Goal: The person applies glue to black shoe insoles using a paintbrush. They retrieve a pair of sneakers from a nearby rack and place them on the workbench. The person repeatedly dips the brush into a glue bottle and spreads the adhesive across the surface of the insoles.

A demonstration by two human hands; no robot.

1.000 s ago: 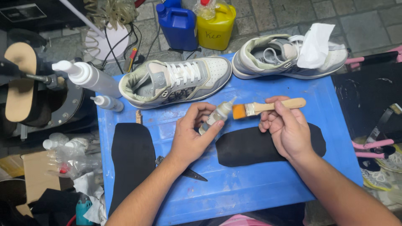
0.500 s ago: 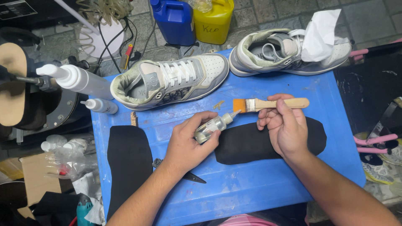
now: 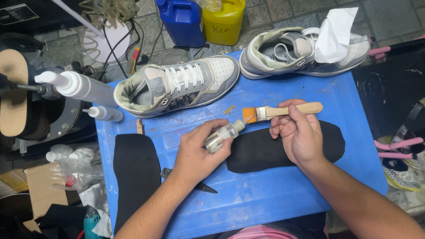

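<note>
On a blue plastic tabletop [image 3: 283, 199] set over a stone-paved floor, a person's two bare hands work side by side. The left hand [image 3: 197, 152] grips a small clear squeeze bottle [image 3: 221, 137], tilted with its nozzle aimed up and right at the orange bristles of a wooden-handled brush [image 3: 279, 111]. The right hand [image 3: 299, 135] pinches that brush by its handle, holding it level just above a black insole [image 3: 265, 152] lying flat near the middle of the table; nozzle and bristles appear to touch, though the view is too small to be sure. A second black insole [image 3: 135, 172] lies at the left edge, well apart from the first. Two grey and white sneakers sit at the far side: one [image 3: 177, 86] behind the left hand, the other [image 3: 305, 53], stuffed with white paper, at the back right corner. Two white squeeze bottles [image 3: 82, 88] lie at the table's left corner. Beyond the table, a blue jug [image 3: 181, 20] and a yellow jug [image 3: 223, 22] stand together on the paving. A dark blade-like tool [image 3: 201, 186] pokes out from under the left wrist.
</note>
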